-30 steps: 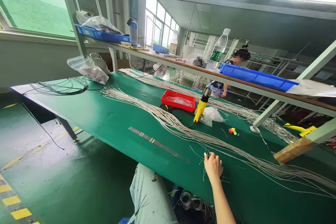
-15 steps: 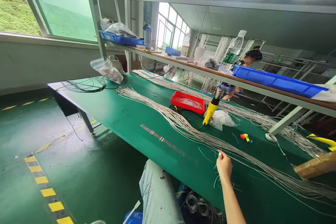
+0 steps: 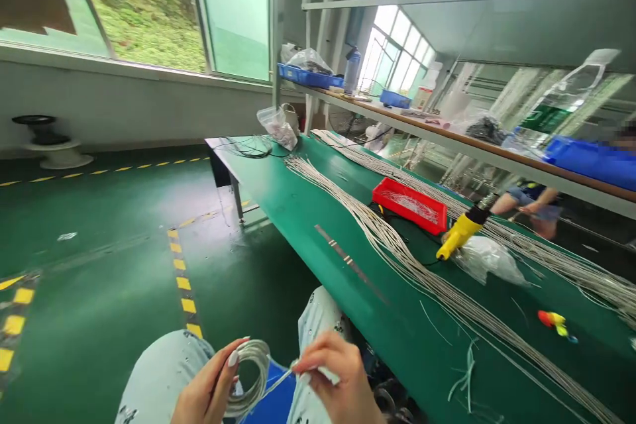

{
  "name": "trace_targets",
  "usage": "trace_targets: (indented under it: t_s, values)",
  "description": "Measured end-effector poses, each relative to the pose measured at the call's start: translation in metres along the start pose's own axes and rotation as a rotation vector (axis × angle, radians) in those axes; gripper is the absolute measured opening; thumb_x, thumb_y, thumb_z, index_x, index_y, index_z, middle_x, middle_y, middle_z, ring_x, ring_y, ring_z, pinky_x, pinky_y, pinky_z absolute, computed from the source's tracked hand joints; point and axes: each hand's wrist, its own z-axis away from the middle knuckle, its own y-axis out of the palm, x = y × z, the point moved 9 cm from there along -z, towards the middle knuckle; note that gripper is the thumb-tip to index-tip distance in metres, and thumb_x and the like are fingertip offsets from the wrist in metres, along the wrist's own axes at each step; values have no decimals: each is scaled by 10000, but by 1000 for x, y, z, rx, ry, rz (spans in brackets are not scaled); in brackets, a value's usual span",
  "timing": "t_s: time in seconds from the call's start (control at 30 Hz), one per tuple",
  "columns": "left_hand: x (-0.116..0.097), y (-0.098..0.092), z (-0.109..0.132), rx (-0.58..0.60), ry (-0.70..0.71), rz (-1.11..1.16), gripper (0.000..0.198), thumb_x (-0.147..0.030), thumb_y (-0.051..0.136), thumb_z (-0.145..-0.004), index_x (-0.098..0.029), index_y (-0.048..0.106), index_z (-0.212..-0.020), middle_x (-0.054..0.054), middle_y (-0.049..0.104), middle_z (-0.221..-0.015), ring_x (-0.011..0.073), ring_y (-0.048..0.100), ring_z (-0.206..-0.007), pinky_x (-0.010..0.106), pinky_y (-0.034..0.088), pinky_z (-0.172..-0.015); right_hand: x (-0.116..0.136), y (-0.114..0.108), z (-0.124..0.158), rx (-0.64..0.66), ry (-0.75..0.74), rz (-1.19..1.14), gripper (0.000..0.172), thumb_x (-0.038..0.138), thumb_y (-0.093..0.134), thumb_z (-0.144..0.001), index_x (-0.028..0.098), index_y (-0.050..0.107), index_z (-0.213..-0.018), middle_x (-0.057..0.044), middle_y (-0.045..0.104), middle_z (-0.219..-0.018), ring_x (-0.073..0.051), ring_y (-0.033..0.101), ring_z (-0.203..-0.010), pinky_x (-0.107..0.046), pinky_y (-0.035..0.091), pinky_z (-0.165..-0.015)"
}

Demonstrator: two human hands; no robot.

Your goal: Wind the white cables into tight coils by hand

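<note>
Though half hidden, wire coil [image 3: 253, 377] curled in left hand [image 3: 209, 384], right hand [image 3: 338, 374] pinching a strand [image 3: 281, 381]

White wire coil [image 3: 259, 371], red tray [image 3: 422, 225] — yellow heat gun [image 3: 460, 235], green bench [image 3: 358, 318]

No legible text anywhere in this view. The large water bottle [image 3: 561, 103] on the shelf [image 3: 477, 149] at right has a green label [image 3: 540, 118], likely a brand label, but the print is too blurred to read. The white-labelled bottle [image 3: 423, 97] further along is too small to read too. The coiled white cable [image 3: 259, 371] shows no marking I can make out
</note>
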Motion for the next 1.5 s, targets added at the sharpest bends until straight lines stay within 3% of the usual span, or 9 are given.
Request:
trace_targets:
  t_s: [0.1,0.23,0.37,0.6,0.8,0.97,1.13,1.3,1.5]
  values:
    - [-6,-3,3,-1,29,15,496,-666,470,-861,-287,703,-1080,8,781,-1030,213,746,-798,281,622,-731,8,36,7,88,-153,-21,263,444,612,-934,253,785,-880,-49,717,-727,-168,664,-697,-266,497,-655]
    - [-18,-2,13,7,72,-26,459,-627,434,-898,-289,682,-1086,8,772,-1019,198,729,-864,264,604,-767,-14,59,21,48,-139,34,385,569,519,-944,313,788,-839,-35,672,-701,-160,621,-631,-272,441,-554]
    - [-35,-2,23,-14,104,-52,399,-574,447,-918,-296,673,-1092,-4,767,-1038,181,710,-944,241,567,-853,-17,65,33,-55,-256,264,363,477,461,-985,380,772,-827,-18,595,-660,-164,526,-580,-308,369,-556]
    - [-53,11,25,17,205,17,301,-535,541,-894,-340,706,-1053,-37,779,-1019,166,724,-931,210,575,-819,-11,54,28,-74,-225,347,302,420,471,-999,382,757,-909,-20,564,-726,-171,521,-636,-308,410,-599]
    - [-56,22,21,84,295,5,256,-420,558,-925,-418,668,-1156,-52,755,-1118,139,720,-984,168,569,-824,-14,46,21,-32,-84,180,281,387,486,-994,268,731,-924,-67,593,-869,-216,613,-818,-360,521,-741]
    - [-67,26,27,113,434,-69,333,-342,614,-908,-465,619,-1217,-60,739,-1165,137,710,-1025,156,553,-864,-29,39,21,-45,76,-58,120,295,626,-927,289,745,-914,-52,628,-942,-192,651,-824,-308,541,-738]
    - [-75,25,37,147,396,4,425,-307,569,-937,-469,474,-1319,-59,719,-1223,125,706,-1048,160,560,-863,-45,39,19,-43,332,-251,50,268,759,-804,273,758,-854,-65,680,-1051,-213,658,-880,-306,528,-754]
    - [-79,30,43,138,413,-83,561,-288,611,-910,-387,384,-1413,41,673,-1311,193,672,-1138,262,568,-937,-55,45,20,-60,429,-394,192,409,803,-750,228,753,-793,-94,643,-1028,-267,640,-985,-365,528,-818]
    - [-60,31,37,62,374,-75,492,-390,601,-908,-464,407,-1354,-37,739,-1170,181,726,-1006,267,625,-794,-62,50,25,-55,454,-502,441,609,776,-715,184,690,-798,-73,567,-968,-217,618,-843,-333,520,-732]
